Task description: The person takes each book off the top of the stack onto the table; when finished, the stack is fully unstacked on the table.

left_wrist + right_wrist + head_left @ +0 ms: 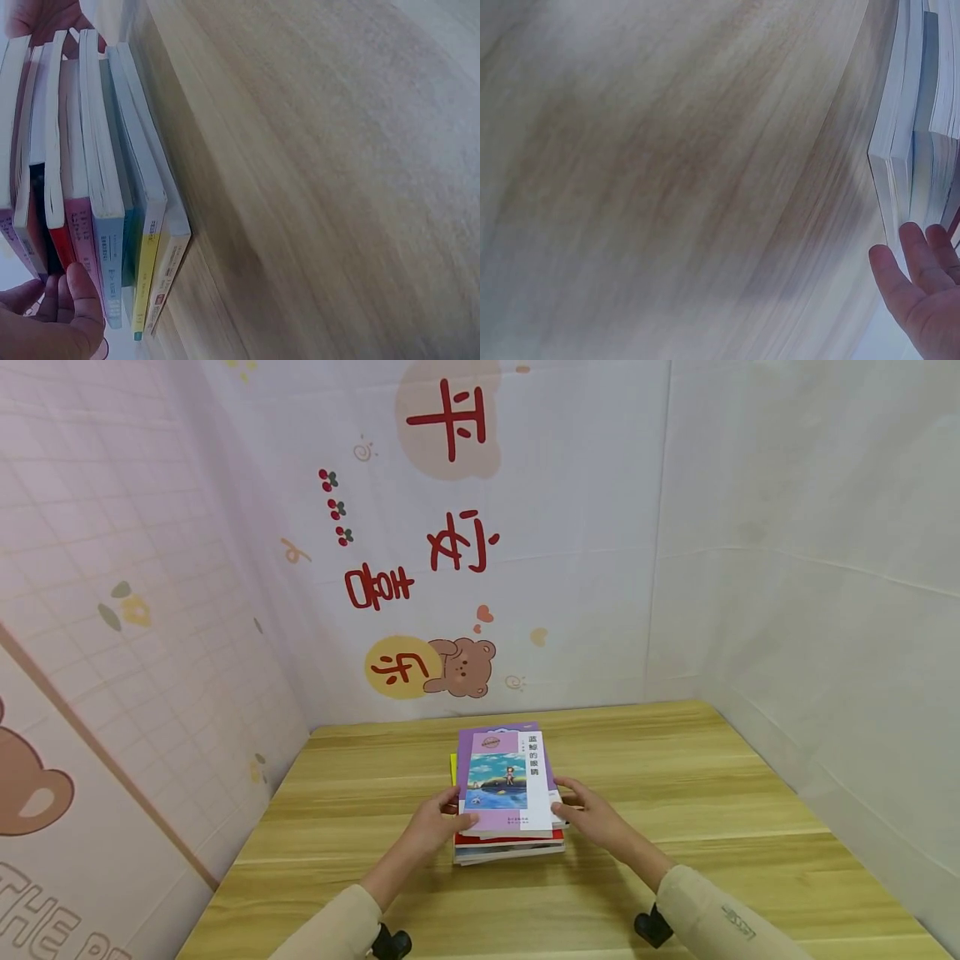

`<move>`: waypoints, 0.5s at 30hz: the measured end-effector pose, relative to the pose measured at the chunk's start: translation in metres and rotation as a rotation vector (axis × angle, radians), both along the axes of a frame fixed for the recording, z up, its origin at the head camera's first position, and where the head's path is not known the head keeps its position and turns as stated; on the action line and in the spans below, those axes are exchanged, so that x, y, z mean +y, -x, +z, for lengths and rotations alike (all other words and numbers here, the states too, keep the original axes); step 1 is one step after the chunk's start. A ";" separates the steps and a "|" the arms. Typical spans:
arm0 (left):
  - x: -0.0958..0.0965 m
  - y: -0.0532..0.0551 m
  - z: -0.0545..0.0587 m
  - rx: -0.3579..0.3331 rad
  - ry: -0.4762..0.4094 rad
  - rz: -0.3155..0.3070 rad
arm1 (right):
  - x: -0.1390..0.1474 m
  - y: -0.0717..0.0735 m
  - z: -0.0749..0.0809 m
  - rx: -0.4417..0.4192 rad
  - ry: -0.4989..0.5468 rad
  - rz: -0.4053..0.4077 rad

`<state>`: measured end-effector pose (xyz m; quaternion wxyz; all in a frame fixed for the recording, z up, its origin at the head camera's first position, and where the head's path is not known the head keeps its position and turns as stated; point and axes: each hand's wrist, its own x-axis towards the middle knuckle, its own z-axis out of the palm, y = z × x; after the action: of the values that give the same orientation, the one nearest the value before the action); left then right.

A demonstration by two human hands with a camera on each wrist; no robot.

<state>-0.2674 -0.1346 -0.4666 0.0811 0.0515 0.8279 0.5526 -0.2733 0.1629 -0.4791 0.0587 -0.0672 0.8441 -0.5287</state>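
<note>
A stack of books point(510, 853) lies on the wooden table, its layers slightly askew. On top is a book with a lilac and white cover and a seaside picture point(497, 782), over a purple book point(464, 752). My left hand point(435, 824) grips the stack's left side, thumb on the top book's edge. In the left wrist view its curled fingertips point(81, 281) press the spines beside a red book point(63, 244). My right hand point(597, 820) touches the opposite side. The right wrist view shows its fingers point(891, 274) extended along the books' corner point(889, 156).
The wooden table point(360, 777) extends around the stack on all sides. Behind it hangs a white printed cloth wall point(577, 568) with red characters and a bear, and further cloth walls stand left and right. Black wrist devices point(653, 927) sit below both sleeves.
</note>
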 end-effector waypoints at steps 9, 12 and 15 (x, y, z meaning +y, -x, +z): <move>0.003 -0.002 0.002 0.041 0.091 -0.035 | 0.000 -0.001 0.002 -0.019 0.010 0.005; 0.004 -0.002 0.001 0.061 0.119 -0.034 | 0.000 -0.001 0.002 -0.018 0.013 0.002; 0.002 -0.001 0.000 0.051 0.083 -0.022 | -0.001 -0.001 0.001 -0.013 0.014 0.003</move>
<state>-0.2660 -0.1330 -0.4669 0.0682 0.0712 0.8512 0.5155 -0.2720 0.1623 -0.4777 0.0643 -0.0654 0.8398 -0.5350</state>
